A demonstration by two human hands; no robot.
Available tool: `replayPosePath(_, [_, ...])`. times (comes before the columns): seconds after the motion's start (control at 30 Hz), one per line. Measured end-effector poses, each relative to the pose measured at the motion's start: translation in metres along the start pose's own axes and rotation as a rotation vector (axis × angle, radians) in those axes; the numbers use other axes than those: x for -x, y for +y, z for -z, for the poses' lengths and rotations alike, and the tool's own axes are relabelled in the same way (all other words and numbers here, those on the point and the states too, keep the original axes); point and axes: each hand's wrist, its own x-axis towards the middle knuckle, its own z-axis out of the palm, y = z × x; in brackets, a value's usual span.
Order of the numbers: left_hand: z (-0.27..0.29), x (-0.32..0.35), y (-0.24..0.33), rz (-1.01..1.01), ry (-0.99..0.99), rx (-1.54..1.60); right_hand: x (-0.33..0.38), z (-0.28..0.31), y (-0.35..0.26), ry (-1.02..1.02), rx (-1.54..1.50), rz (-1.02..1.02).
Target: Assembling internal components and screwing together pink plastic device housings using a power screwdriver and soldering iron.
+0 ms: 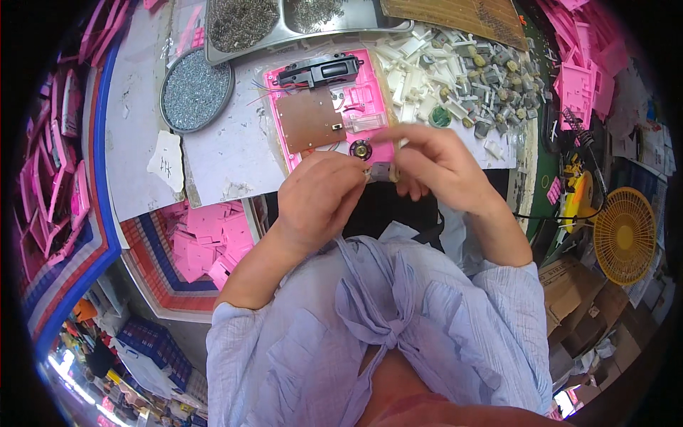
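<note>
A pink plastic casing lies on the work table in front of me. Fitted in it are a brown circuit board, a long black mechanism at the far end and a small round speaker near the close edge. My left hand is at the casing's near edge, fingers pinched together by the speaker; whatever is between them is too small to make out. Over the near right corner hovers my right hand, its index finger stretched toward the casing and the other fingers loosely bent, with nothing visible held.
A round dish of small metal screws stands left, with a metal tray of small parts beyond. White plastic pieces and small grey motors are heaped right. Pink parts fill a bin below; a yellow fan is far right.
</note>
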Motion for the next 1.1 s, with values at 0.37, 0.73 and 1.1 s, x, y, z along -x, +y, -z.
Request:
replayPosePath(0.37, [0.008,-0.008,0.0,0.136,-0.063,0.136,0.004,-0.006,0.003,0.133,0.501,0.467])
replayPosePath(0.73, [0.002,-0.011,0.002,0.174,-0.114,0.107,0.0,-0.002,0.009,0.155,0.532,0.632])
replayPosePath(1.1, [0.005,-0.015,0.004,0.283,-0.005,0.075,-0.003,0.004,0.022,0.278,0.673,0.814])
